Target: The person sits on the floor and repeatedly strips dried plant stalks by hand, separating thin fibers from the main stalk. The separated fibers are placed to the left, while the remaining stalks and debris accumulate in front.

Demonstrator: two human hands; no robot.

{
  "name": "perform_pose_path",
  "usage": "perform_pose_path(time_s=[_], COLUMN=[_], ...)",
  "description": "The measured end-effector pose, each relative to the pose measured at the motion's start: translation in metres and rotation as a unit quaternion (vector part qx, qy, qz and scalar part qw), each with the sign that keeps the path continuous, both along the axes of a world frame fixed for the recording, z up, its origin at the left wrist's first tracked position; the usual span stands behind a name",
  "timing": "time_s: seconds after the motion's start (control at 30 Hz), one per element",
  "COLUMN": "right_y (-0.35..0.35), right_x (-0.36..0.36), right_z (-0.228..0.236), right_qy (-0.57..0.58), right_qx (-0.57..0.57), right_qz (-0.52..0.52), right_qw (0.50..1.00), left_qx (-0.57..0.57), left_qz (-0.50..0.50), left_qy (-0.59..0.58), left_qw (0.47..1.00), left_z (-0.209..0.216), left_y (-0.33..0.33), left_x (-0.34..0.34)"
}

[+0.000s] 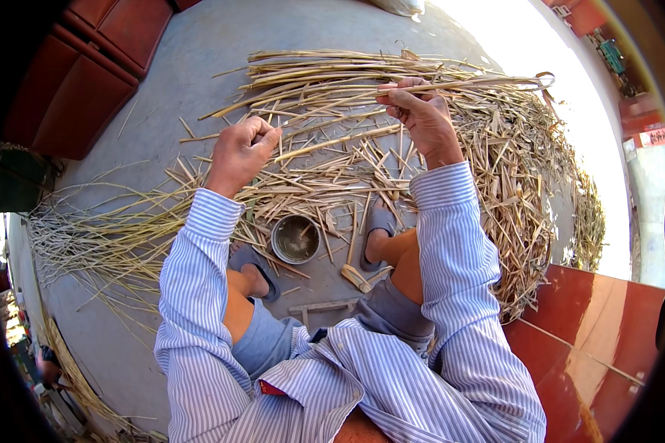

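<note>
My right hand (425, 122) is closed on a dry reed stalk (488, 83), whose leafy end reaches out to the right and curls at the tip. To its left, my left hand (242, 151) is closed with thumb and fingers pinched together. A thin pale tip shows by those fingers, too small to name. Both hands hang over a bundle of long tan stalks (303, 76) and a litter of short cut pieces (295, 184) on the floor. Between my feet stands a round metal bowl (275, 240) with murky liquid and a small stick inside.
A big heap of dry leaves and husks (513, 199) spreads at the right. Thin branching twigs (103, 236) lie at the left. A wooden piece (356, 278) rests by my right slipper (377, 225). Red furniture (89, 81) stands far left; glossy red panels (591, 317) lie near right.
</note>
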State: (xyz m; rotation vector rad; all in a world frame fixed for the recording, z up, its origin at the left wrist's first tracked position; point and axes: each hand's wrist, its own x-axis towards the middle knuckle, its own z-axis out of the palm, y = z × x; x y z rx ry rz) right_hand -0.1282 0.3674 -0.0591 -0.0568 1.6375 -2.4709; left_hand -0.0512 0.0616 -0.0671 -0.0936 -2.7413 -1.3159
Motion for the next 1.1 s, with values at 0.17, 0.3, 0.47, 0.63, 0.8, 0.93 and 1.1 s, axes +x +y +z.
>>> perform_pose_path(time_s=[0.17,0.3,0.47,0.63,0.8,0.93,1.1], right_y=[-0.008,-0.013,-0.019,0.048,0.140,0.031,-0.084], right_x=[0.002,0.001,0.002,-0.021,-0.012,0.021,0.058], right_z=[0.003,-0.003,-0.014,-0.037,-0.043,-0.024,0.007], right_qy=[0.014,0.048,0.126,0.141,-0.229,-0.102,-0.014], right_qx=[0.072,0.114,0.306,0.471,-0.172,-0.015,0.131], right_qz=[-0.035,-0.059,-0.113,-0.304,-0.437,-0.059,0.110], right_qw=[0.997,0.991,0.937,0.816,0.853,0.993,0.985], left_qx=[0.001,0.029,0.083,0.100,0.083,0.114,0.090], left_qz=[-0.019,-0.035,-0.029,-0.024,-0.065,-0.066,-0.092], left_qy=[-0.011,-0.021,-0.039,0.031,0.004,0.011,0.018], left_qw=[1.000,0.999,0.995,0.994,0.994,0.991,0.991], left_z=[0.002,0.003,0.009,0.027,0.016,0.016,0.015], left_y=[0.003,0.003,0.004,-0.003,0.004,0.015,0.023], left_x=[0.002,0.004,0.005,0.008,0.011,0.011,0.010])
